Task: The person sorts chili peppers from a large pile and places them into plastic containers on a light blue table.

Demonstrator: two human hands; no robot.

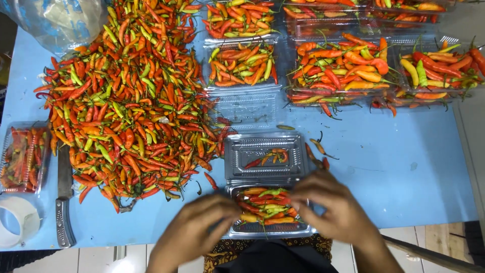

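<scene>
A clear plastic clamshell box (266,151) lies open at the table's near edge. Its near half holds a heap of red, orange and green chillies (265,205); the far half, the lid, has a few chillies in it. My left hand (194,230) rests on the left side of the filled half, fingers at the chillies. My right hand (331,205) touches the right side of the same heap. Both hands are blurred. A big loose pile of chillies (131,96) covers the blue table (394,167) to the left.
Several filled clear boxes (242,63) stand along the far edge, with an empty one (247,108) in front. A closed box (22,159), a knife (64,202) and a tape roll (17,220) lie at the left. A plastic bag (50,17) sits far left.
</scene>
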